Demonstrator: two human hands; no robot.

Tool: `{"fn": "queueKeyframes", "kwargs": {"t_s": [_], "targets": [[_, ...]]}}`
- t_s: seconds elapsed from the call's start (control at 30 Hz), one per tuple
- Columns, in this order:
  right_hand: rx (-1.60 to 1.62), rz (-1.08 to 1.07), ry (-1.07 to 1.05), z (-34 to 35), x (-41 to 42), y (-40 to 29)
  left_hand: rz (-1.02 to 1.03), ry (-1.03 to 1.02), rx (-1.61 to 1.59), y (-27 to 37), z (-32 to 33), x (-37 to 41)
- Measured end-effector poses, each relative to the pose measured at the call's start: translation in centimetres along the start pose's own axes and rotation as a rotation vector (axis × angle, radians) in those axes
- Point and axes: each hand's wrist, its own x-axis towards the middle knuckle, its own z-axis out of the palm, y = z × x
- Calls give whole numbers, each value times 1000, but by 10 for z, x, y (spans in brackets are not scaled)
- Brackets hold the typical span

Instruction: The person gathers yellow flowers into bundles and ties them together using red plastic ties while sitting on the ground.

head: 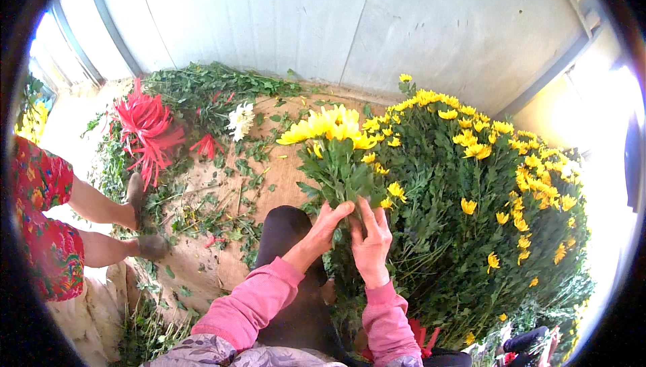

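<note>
Both my hands meet around the stems of a small bunch of yellow chrysanthemums, held up in front of me with the blooms pointing away. My left hand grips the stems from the left, thumb near the leaves. Opposite it, my right hand closes on the same stems, its fingers beside the left thumb. The lower stems hang between my wrists and blend into the greenery beneath. To the right lies a large heap of cut yellow chrysanthemums, stems toward me.
Red plastic strips lie at the left near a white chrysanthemum. Leaf scraps litter the brown floor covering. A pale panel wall stands behind. Another person's legs are at the left. My dark-clad knee is below.
</note>
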Motion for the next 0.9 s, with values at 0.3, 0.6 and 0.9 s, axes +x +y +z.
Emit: {"fn": "queueKeyframes", "kwargs": {"t_s": [0.3, 0.6, 0.9], "targets": [[35, 31, 121, 7, 13, 1, -94, -52, -40, -55, -63, 42], [309, -74, -183, 7, 9, 2, -95, 209, 106, 2, -19, -6], [-1, 595, -96, 53, -90, 272, -95, 256, 70, -5, -30, 16]]}}
